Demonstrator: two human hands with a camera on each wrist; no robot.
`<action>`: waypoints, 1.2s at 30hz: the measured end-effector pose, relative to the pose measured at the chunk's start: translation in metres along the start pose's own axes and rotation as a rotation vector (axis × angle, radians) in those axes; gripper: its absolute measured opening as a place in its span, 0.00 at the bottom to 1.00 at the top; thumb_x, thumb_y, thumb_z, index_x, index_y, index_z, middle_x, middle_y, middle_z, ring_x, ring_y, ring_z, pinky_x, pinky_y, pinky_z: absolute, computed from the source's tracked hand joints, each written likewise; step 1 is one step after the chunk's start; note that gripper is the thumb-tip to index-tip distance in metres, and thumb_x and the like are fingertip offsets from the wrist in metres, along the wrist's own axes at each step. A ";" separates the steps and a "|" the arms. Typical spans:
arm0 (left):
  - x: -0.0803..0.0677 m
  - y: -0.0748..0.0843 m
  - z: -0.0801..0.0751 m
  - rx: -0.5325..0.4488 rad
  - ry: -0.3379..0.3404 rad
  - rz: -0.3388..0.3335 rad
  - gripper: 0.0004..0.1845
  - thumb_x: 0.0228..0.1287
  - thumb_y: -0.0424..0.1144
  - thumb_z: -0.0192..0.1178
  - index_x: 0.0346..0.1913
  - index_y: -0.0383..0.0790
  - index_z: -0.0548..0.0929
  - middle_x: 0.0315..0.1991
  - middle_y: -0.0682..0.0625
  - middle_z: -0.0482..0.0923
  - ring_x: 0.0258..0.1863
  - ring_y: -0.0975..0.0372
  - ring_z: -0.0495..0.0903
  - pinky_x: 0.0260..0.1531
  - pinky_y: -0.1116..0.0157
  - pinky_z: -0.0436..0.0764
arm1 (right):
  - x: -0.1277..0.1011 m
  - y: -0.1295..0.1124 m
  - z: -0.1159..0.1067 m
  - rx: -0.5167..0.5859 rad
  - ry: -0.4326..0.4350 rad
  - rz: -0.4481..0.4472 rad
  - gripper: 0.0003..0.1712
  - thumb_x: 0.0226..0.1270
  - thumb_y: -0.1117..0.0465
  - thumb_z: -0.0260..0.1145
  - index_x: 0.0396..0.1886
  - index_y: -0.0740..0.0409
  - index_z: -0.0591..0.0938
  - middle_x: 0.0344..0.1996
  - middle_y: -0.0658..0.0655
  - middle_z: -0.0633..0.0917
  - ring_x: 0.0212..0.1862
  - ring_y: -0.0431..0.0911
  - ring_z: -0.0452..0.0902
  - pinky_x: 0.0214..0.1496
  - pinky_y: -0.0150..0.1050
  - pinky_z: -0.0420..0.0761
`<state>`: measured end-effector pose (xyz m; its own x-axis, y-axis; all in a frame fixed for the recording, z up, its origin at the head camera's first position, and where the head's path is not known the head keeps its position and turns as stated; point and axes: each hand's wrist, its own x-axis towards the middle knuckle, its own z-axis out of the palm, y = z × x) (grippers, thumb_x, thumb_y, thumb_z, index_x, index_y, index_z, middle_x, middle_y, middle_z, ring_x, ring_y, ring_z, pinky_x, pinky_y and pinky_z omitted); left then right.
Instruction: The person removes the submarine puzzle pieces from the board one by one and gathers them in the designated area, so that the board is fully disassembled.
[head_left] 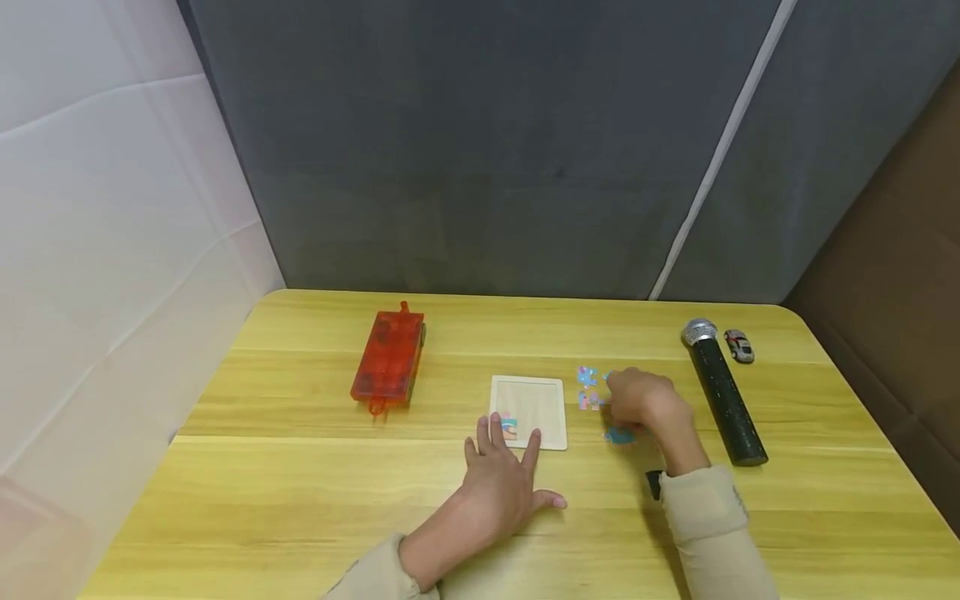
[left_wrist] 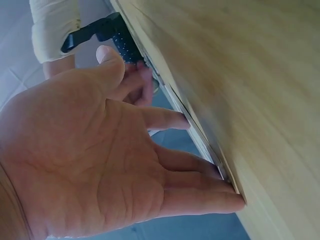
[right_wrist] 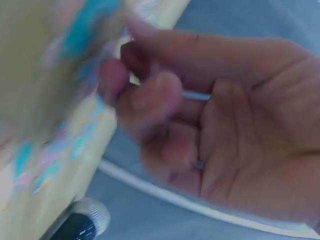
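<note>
From the head view, a red case (head_left: 388, 359) lies well left of the puzzle tray (head_left: 528, 410), while a black microphone (head_left: 723, 392) and a toy car (head_left: 738, 345) lie well right of it. The pale wooden tray holds one placed piece (head_left: 509, 426) at its near left corner. Loose pastel pieces (head_left: 588, 389) lie just right of the tray. The left hand (head_left: 501, 477) rests spread and flat, fingertips on the tray's near edge. The right hand (head_left: 640, 398) curls over the loose pieces. The yellow wood table (head_left: 300, 467) meets a grey curtain.

In the left wrist view, straight fingers (left_wrist: 200, 195) touch the tray's edge (left_wrist: 205, 145).

In the right wrist view, which is blurred, curled fingers (right_wrist: 150, 100) hover by the pieces (right_wrist: 65, 145); I cannot tell whether they pinch one.
</note>
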<state>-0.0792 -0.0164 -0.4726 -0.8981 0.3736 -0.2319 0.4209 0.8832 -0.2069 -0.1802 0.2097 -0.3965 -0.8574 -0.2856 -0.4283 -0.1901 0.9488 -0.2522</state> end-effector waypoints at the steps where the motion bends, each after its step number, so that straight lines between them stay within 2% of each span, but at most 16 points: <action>1: 0.000 -0.001 0.000 -0.007 -0.005 0.003 0.55 0.68 0.86 0.24 0.89 0.60 0.59 0.80 0.23 0.63 0.80 0.33 0.68 0.71 0.44 0.81 | 0.001 -0.004 0.000 0.016 0.022 -0.061 0.12 0.75 0.67 0.68 0.28 0.61 0.80 0.21 0.52 0.76 0.21 0.42 0.68 0.26 0.35 0.68; 4: -0.001 -0.006 -0.005 -0.096 -0.032 0.016 0.54 0.70 0.85 0.26 0.90 0.59 0.58 0.81 0.22 0.62 0.80 0.33 0.67 0.72 0.44 0.80 | 0.002 -0.018 0.001 0.092 0.066 -0.283 0.15 0.80 0.64 0.67 0.27 0.59 0.83 0.21 0.49 0.76 0.24 0.40 0.66 0.29 0.34 0.68; 5: -0.002 -0.008 -0.010 -0.145 -0.048 0.022 0.53 0.71 0.84 0.29 0.90 0.57 0.57 0.81 0.22 0.61 0.81 0.33 0.66 0.72 0.44 0.79 | -0.006 -0.037 -0.007 0.119 0.055 -0.322 0.15 0.81 0.65 0.66 0.28 0.59 0.84 0.22 0.49 0.78 0.25 0.39 0.68 0.30 0.33 0.71; 7: -0.004 -0.015 -0.021 -0.235 -0.082 0.041 0.51 0.75 0.81 0.33 0.91 0.54 0.55 0.82 0.21 0.58 0.82 0.33 0.63 0.72 0.42 0.79 | -0.003 -0.046 -0.005 0.135 0.049 -0.426 0.10 0.82 0.66 0.66 0.35 0.58 0.87 0.28 0.48 0.82 0.28 0.38 0.71 0.34 0.33 0.75; 9: -0.008 -0.022 -0.035 -0.304 -0.103 0.046 0.50 0.78 0.78 0.38 0.91 0.52 0.53 0.83 0.21 0.56 0.84 0.34 0.60 0.73 0.40 0.77 | 0.001 -0.053 -0.002 0.148 0.037 -0.479 0.09 0.82 0.66 0.66 0.38 0.59 0.88 0.30 0.49 0.85 0.30 0.37 0.72 0.36 0.32 0.77; 13: -0.015 -0.033 -0.060 -0.352 -0.114 0.029 0.51 0.80 0.74 0.43 0.91 0.45 0.50 0.86 0.24 0.48 0.88 0.36 0.51 0.79 0.37 0.68 | 0.011 -0.060 0.007 0.221 0.029 -0.492 0.09 0.84 0.68 0.63 0.44 0.63 0.89 0.32 0.53 0.86 0.30 0.36 0.72 0.37 0.31 0.77; 16: -0.016 -0.037 -0.066 -0.404 -0.135 0.029 0.51 0.81 0.72 0.46 0.91 0.41 0.50 0.88 0.25 0.42 0.89 0.36 0.43 0.83 0.35 0.58 | 0.017 -0.064 0.013 0.275 0.042 -0.499 0.12 0.83 0.73 0.58 0.50 0.68 0.89 0.33 0.56 0.86 0.32 0.38 0.74 0.41 0.33 0.78; 19: -0.013 -0.036 -0.062 -0.455 -0.161 0.043 0.50 0.81 0.72 0.48 0.91 0.46 0.50 0.87 0.23 0.40 0.89 0.35 0.41 0.84 0.34 0.54 | 0.019 -0.066 0.017 0.253 0.067 -0.524 0.16 0.78 0.78 0.57 0.53 0.69 0.89 0.41 0.58 0.88 0.39 0.42 0.79 0.50 0.39 0.82; 22: -0.003 -0.032 -0.043 -0.478 -0.143 0.061 0.49 0.80 0.73 0.48 0.91 0.50 0.52 0.85 0.19 0.40 0.88 0.31 0.41 0.84 0.32 0.52 | 0.019 -0.069 0.019 0.223 0.064 -0.542 0.18 0.76 0.79 0.57 0.55 0.68 0.89 0.49 0.60 0.88 0.49 0.47 0.81 0.58 0.44 0.84; 26: 0.009 -0.028 -0.022 -0.444 -0.128 0.055 0.48 0.77 0.77 0.44 0.91 0.57 0.54 0.84 0.18 0.40 0.87 0.30 0.41 0.83 0.30 0.50 | 0.020 -0.074 0.021 0.238 0.036 -0.528 0.18 0.77 0.78 0.57 0.55 0.67 0.89 0.50 0.60 0.87 0.48 0.46 0.79 0.57 0.44 0.83; 32: 0.003 -0.025 -0.025 -0.340 -0.166 0.030 0.48 0.77 0.79 0.39 0.91 0.60 0.50 0.85 0.20 0.40 0.87 0.32 0.40 0.80 0.26 0.52 | 0.022 -0.079 0.027 0.271 0.030 -0.490 0.12 0.79 0.74 0.59 0.51 0.66 0.88 0.48 0.59 0.85 0.45 0.44 0.76 0.53 0.41 0.82; 36: -0.003 -0.023 -0.036 -0.296 -0.169 0.023 0.47 0.78 0.77 0.40 0.91 0.59 0.51 0.84 0.19 0.42 0.87 0.32 0.44 0.81 0.29 0.57 | 0.020 -0.082 0.029 0.304 0.032 -0.445 0.09 0.81 0.71 0.60 0.50 0.64 0.86 0.46 0.56 0.84 0.45 0.43 0.76 0.52 0.40 0.81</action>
<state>-0.0912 -0.0275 -0.4330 -0.8448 0.3638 -0.3925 0.3632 0.9284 0.0788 -0.1683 0.1223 -0.4097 -0.7407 -0.6422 -0.1972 -0.3951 0.6538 -0.6453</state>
